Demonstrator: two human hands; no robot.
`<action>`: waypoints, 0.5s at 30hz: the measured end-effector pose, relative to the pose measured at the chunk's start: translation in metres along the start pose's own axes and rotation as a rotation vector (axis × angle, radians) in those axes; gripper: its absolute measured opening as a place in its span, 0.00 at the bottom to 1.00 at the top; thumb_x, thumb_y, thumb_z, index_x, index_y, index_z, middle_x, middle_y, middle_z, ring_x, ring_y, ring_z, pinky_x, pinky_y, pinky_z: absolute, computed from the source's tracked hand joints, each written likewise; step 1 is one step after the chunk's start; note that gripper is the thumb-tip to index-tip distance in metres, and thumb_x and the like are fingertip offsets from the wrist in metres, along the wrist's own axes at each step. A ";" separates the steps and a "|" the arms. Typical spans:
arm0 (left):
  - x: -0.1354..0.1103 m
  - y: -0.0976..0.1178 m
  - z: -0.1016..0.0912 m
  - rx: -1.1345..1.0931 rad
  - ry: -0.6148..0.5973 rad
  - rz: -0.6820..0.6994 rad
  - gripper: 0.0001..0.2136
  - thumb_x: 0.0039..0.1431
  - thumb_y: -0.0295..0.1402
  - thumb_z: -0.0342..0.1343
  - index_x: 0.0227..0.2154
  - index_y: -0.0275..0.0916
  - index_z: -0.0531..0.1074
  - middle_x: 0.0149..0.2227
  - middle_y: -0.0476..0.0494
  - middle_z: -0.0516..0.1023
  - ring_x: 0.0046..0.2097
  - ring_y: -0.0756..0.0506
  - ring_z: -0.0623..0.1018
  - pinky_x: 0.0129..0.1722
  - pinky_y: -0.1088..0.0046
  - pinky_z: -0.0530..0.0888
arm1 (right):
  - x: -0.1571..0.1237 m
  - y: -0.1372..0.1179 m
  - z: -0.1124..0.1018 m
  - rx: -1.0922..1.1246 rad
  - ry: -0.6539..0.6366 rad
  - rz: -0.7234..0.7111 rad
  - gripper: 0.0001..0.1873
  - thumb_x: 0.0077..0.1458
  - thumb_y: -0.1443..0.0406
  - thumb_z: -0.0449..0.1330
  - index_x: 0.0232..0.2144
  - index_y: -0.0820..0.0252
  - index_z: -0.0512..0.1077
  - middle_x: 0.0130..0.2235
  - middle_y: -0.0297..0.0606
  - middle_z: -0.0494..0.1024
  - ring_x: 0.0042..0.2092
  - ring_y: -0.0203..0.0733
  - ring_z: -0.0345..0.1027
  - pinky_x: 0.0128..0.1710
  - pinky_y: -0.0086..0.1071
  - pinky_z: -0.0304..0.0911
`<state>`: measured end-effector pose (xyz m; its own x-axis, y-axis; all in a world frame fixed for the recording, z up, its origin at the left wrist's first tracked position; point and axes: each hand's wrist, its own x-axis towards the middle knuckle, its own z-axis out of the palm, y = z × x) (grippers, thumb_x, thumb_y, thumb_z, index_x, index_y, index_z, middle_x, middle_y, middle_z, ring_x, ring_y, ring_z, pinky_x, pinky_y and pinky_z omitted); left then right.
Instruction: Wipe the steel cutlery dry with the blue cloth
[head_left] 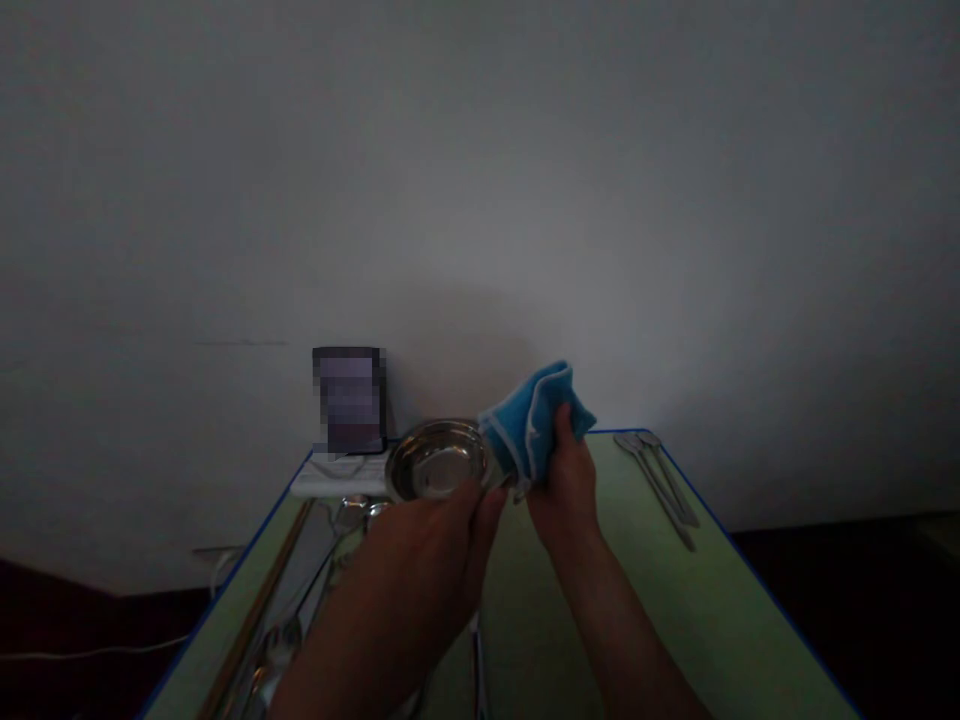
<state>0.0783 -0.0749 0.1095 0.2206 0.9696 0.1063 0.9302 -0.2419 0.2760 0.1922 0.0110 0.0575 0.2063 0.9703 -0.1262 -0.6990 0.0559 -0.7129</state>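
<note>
My right hand [566, 490] is closed around a folded blue cloth [536, 420] with pale edging, held above the table. Just left of it, my left hand [442, 545] has its thumb and fingers pinched together close to the lower edge of the cloth. A small shiny bit shows between the hands, but I cannot make out what it belongs to. Behind my left hand stands a shiny metal bowl [439, 462], partly covered by the fingers and the cloth.
Long-handled metal spoons [664, 490] lie at the right of the green table [645, 610]. At left are several shiny utensils [281, 640] and a long brown strip [255, 610]. A blurred-out upright screen [351, 400] stands at the back left, before the wall.
</note>
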 end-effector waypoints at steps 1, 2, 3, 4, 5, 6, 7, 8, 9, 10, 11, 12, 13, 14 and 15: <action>0.001 0.001 0.002 0.036 -0.010 0.002 0.20 0.64 0.39 0.31 0.31 0.40 0.68 0.27 0.44 0.78 0.28 0.42 0.78 0.25 0.69 0.66 | -0.001 0.004 0.002 0.052 -0.013 0.043 0.17 0.49 0.53 0.58 0.36 0.59 0.71 0.34 0.33 0.78 0.34 0.37 0.71 0.35 0.31 0.67; 0.003 0.000 0.002 0.069 -0.020 0.000 0.21 0.64 0.39 0.30 0.32 0.40 0.68 0.27 0.43 0.78 0.28 0.42 0.78 0.26 0.69 0.66 | -0.002 0.006 0.003 0.079 -0.029 0.086 0.16 0.49 0.54 0.59 0.36 0.58 0.71 0.35 0.33 0.78 0.34 0.37 0.71 0.36 0.32 0.67; 0.004 -0.003 0.002 0.095 -0.032 -0.012 0.21 0.64 0.39 0.29 0.33 0.40 0.68 0.27 0.43 0.79 0.29 0.41 0.78 0.26 0.68 0.67 | -0.003 0.008 0.004 0.086 -0.050 0.131 0.15 0.49 0.56 0.60 0.37 0.58 0.71 0.35 0.33 0.78 0.34 0.37 0.72 0.37 0.32 0.67; 0.005 -0.007 0.001 0.116 -0.046 -0.032 0.21 0.64 0.38 0.28 0.35 0.40 0.68 0.28 0.42 0.79 0.29 0.41 0.78 0.27 0.68 0.67 | -0.005 0.009 0.005 0.077 -0.083 0.181 0.15 0.48 0.57 0.60 0.37 0.58 0.71 0.34 0.33 0.78 0.34 0.37 0.72 0.37 0.32 0.67; 0.006 -0.012 -0.001 0.136 -0.063 -0.062 0.21 0.63 0.38 0.28 0.37 0.40 0.68 0.29 0.41 0.79 0.30 0.40 0.79 0.27 0.67 0.68 | -0.006 0.010 0.005 0.057 -0.127 0.235 0.15 0.47 0.58 0.61 0.37 0.58 0.71 0.34 0.33 0.79 0.34 0.37 0.72 0.37 0.33 0.67; 0.005 -0.018 -0.003 0.145 -0.082 -0.091 0.21 0.63 0.38 0.29 0.38 0.39 0.68 0.30 0.41 0.79 0.31 0.39 0.79 0.28 0.66 0.69 | -0.006 0.010 0.006 0.030 -0.180 0.286 0.14 0.47 0.59 0.62 0.37 0.59 0.71 0.33 0.33 0.79 0.33 0.38 0.73 0.37 0.33 0.68; 0.004 -0.024 -0.006 0.141 -0.096 -0.115 0.21 0.63 0.38 0.29 0.39 0.39 0.68 0.31 0.40 0.79 0.32 0.39 0.79 0.30 0.65 0.70 | -0.006 0.010 0.005 -0.002 -0.240 0.329 0.14 0.46 0.60 0.63 0.36 0.59 0.71 0.31 0.33 0.79 0.33 0.39 0.73 0.37 0.34 0.68; 0.003 -0.030 -0.008 0.125 -0.101 -0.131 0.21 0.62 0.39 0.29 0.38 0.39 0.69 0.31 0.39 0.80 0.33 0.39 0.79 0.31 0.64 0.70 | -0.005 0.008 0.004 -0.036 -0.302 0.356 0.14 0.45 0.61 0.63 0.36 0.60 0.71 0.30 0.33 0.79 0.33 0.40 0.73 0.36 0.34 0.68; 0.000 -0.036 -0.011 0.090 -0.110 -0.132 0.21 0.62 0.40 0.30 0.37 0.40 0.69 0.32 0.40 0.80 0.33 0.39 0.79 0.32 0.64 0.71 | -0.003 0.005 0.001 -0.075 -0.362 0.364 0.14 0.44 0.62 0.64 0.35 0.60 0.71 0.29 0.33 0.79 0.32 0.40 0.73 0.35 0.34 0.68; -0.002 -0.041 -0.014 0.053 -0.100 -0.131 0.22 0.62 0.41 0.31 0.35 0.40 0.70 0.32 0.40 0.80 0.34 0.39 0.79 0.33 0.65 0.71 | -0.001 0.001 -0.002 -0.123 -0.419 0.354 0.13 0.44 0.63 0.64 0.35 0.60 0.71 0.29 0.33 0.79 0.32 0.39 0.73 0.34 0.33 0.68; -0.005 -0.046 -0.016 0.021 -0.080 -0.125 0.21 0.61 0.44 0.33 0.33 0.40 0.70 0.30 0.42 0.80 0.32 0.40 0.79 0.31 0.66 0.71 | 0.001 -0.004 -0.006 -0.177 -0.480 0.331 0.13 0.43 0.63 0.65 0.34 0.60 0.72 0.29 0.33 0.79 0.31 0.38 0.73 0.34 0.32 0.68; -0.008 -0.049 -0.019 -0.031 -0.104 -0.104 0.20 0.61 0.44 0.34 0.32 0.41 0.70 0.28 0.45 0.80 0.31 0.42 0.79 0.30 0.69 0.71 | 0.004 -0.010 -0.011 -0.245 -0.539 0.300 0.13 0.43 0.64 0.65 0.34 0.60 0.72 0.30 0.32 0.79 0.32 0.37 0.72 0.34 0.31 0.67; -0.010 -0.052 -0.021 -0.072 -0.107 -0.084 0.19 0.61 0.44 0.36 0.31 0.42 0.70 0.27 0.47 0.79 0.30 0.43 0.79 0.29 0.71 0.71 | 0.006 -0.017 -0.016 -0.306 -0.588 0.257 0.13 0.43 0.65 0.66 0.34 0.59 0.72 0.32 0.32 0.79 0.32 0.36 0.72 0.35 0.30 0.67; -0.011 -0.053 -0.023 -0.104 -0.100 -0.063 0.19 0.60 0.45 0.37 0.30 0.42 0.70 0.26 0.49 0.79 0.29 0.44 0.78 0.28 0.73 0.71 | 0.008 -0.024 -0.021 -0.373 -0.639 0.230 0.14 0.43 0.65 0.66 0.36 0.58 0.72 0.34 0.31 0.79 0.33 0.35 0.72 0.36 0.29 0.67; -0.012 -0.053 -0.023 -0.129 -0.096 -0.049 0.18 0.61 0.45 0.37 0.29 0.43 0.70 0.25 0.50 0.79 0.29 0.45 0.78 0.27 0.73 0.71 | 0.010 -0.030 -0.025 -0.422 -0.664 0.195 0.14 0.45 0.64 0.65 0.37 0.57 0.72 0.34 0.31 0.79 0.34 0.35 0.71 0.36 0.29 0.67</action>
<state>0.0195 -0.0742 0.1157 0.2091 0.9779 -0.0007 0.8964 -0.1914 0.3997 0.2323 0.0130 0.0608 -0.4348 0.8981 0.0662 -0.3355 -0.0933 -0.9374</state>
